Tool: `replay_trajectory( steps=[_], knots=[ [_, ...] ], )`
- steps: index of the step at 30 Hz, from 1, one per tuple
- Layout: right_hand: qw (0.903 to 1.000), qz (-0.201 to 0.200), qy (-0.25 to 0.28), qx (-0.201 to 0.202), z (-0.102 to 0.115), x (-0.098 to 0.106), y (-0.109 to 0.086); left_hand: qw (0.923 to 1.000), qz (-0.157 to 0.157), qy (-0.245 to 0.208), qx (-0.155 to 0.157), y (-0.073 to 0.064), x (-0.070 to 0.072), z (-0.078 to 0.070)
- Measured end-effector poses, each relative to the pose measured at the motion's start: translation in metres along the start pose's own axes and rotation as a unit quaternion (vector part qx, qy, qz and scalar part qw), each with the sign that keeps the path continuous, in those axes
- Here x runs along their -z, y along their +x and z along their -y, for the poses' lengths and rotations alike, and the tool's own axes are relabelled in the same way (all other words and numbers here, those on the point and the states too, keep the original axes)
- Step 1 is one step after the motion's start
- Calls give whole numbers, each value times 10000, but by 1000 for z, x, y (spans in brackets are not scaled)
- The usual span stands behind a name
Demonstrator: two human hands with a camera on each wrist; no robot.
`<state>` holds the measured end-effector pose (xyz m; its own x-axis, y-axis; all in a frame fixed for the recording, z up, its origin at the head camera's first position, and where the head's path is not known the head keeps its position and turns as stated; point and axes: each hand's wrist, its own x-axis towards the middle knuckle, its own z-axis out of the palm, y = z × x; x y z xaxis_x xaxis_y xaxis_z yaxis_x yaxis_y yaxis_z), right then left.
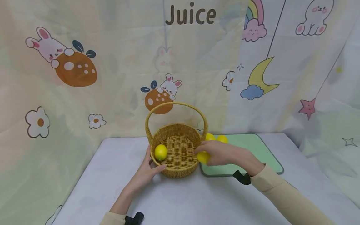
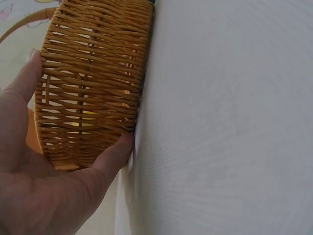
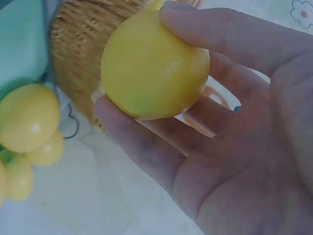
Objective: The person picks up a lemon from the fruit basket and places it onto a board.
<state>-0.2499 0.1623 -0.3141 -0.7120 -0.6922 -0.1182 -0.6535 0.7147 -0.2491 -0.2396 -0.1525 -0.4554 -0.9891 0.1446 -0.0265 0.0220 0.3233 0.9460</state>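
A round wicker basket (image 1: pixel 177 173) with a tall arched handle stands on the table, one yellow lemon (image 1: pixel 161 152) lying inside at its left. My left hand (image 1: pixel 146 175) holds the basket's near left side, thumb and fingers spread around the outer wall (image 2: pixel 93 83). At the basket's right rim, my right hand (image 1: pixel 222 153) grips another lemon (image 3: pixel 154 66) between thumb and fingers; in the head view the hand partly covers this lemon. More lemons (image 3: pixel 29 117) sit behind the right hand, partly hidden by it in the head view.
A pale green board (image 1: pixel 244 143) with a dark edge lies right of the basket, under the loose lemons. Behind the white table (image 1: pixel 112 162) hangs a printed cloth (image 1: pixel 121 62) with cartoon rabbits and the word Juice.
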Motion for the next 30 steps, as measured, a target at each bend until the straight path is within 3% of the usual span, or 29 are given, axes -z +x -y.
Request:
replay_trajectory(
  steps=[5, 13, 23, 30],
  knots=[
    [9998, -80, 134, -91, -15, -8, -9, 10000, 28, -49, -44, 0, 1, 0],
    [9991, -231, 269, -242, -39, -38, -14, 9998, 73, -127, -130, 1, 1, 0],
    [9964, -826, -175, 54, -50, -67, -12, 9999, 94, -116, -63, 2, -1, 1],
    [9941, -1005, -268, -310, -52, -70, -14, 9999, 82, -88, -54, 3, 0, 1]
  ],
)
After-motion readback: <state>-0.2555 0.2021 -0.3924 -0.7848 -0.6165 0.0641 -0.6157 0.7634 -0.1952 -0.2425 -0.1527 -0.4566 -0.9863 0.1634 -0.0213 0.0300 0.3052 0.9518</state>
